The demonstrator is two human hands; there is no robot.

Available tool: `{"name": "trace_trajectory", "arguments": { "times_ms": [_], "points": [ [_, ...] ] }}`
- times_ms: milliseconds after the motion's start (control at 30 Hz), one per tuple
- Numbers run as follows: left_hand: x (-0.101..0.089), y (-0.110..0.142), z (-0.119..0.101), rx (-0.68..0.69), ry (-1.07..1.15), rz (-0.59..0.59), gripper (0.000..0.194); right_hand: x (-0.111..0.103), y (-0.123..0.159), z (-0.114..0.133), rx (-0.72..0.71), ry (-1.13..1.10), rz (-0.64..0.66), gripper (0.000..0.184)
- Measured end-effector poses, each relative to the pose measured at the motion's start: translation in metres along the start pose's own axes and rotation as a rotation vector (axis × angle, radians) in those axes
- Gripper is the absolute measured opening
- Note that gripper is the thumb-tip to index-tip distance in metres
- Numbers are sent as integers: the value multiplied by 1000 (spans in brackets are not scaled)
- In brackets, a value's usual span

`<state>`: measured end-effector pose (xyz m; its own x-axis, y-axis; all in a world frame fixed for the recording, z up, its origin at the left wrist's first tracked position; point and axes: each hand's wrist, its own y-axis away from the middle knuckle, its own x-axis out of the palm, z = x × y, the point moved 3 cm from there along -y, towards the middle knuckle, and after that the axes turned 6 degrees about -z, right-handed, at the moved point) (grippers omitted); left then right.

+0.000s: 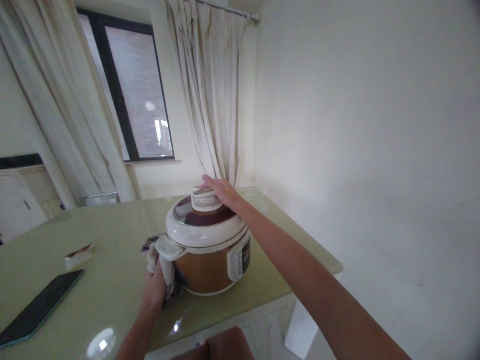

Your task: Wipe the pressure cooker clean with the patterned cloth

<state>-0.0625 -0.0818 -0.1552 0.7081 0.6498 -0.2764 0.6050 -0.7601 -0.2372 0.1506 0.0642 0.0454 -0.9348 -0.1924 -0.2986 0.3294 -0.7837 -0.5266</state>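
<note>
A brown and white electric cooker [210, 260] stands on a glossy pale green table [112, 235]. My right hand [222, 192] rests on the white handle [205, 198] atop its lid, fingers curved round the handle's far side. My left hand [154, 289] is closed on a crumpled grey-white cloth [162, 262] and presses it against the cooker's left side, just under the lid's side tab. The control panel [240, 257] faces right.
A dark phone [37, 307] lies flat at the table's front left. A small white box [78, 256] sits behind it. Cream curtains [210, 85] frame a dark-framed window [131, 90]. A bare white wall runs along the right, close to the table's edge.
</note>
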Motion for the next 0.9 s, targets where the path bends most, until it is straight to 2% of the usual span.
{"name": "trace_trajectory", "arguments": {
  "times_ms": [100, 133, 233, 267, 333, 400, 467, 567, 667, 767, 833, 900],
  "points": [
    [4, 47, 18, 126, -163, -282, 57, -1, -1, 2, 11, 6, 6, 72],
    [10, 63, 19, 209, -256, -317, 53, -2, 0, 2, 17, 9, 6, 71],
    [39, 106, 8, 545, -541, -248, 42, -4, 2, 4, 27, 8, 6, 68],
    [49, 118, -2, 670, -602, -216, 42, -5, 3, 5, 27, 8, 5, 67],
    [64, 139, -31, 881, -655, -234, 48, -6, 4, 5, 29, 18, 3, 66],
    [73, 151, -66, 1000, -682, -308, 60, -6, 4, 4, 31, 29, 3, 65],
    [82, 154, -101, 1076, -715, -322, 57, -6, 3, 1, 34, 18, 9, 65],
    [99, 152, -147, 1205, -769, -207, 41, -5, 3, -3, 40, -25, 32, 63],
    [113, 148, -178, 1386, -804, -24, 31, -5, 4, -5, 58, -52, 45, 62],
    [103, 141, -190, 1510, -772, 140, 22, -5, 7, -4, 79, -61, 47, 65],
    [78, 131, -187, 1511, -738, 137, 19, -5, 9, -2, 71, -70, 46, 65],
    [41, 114, -175, 1435, -711, 57, 25, -5, 10, -1, 53, -87, 52, 64]
  ]
}}
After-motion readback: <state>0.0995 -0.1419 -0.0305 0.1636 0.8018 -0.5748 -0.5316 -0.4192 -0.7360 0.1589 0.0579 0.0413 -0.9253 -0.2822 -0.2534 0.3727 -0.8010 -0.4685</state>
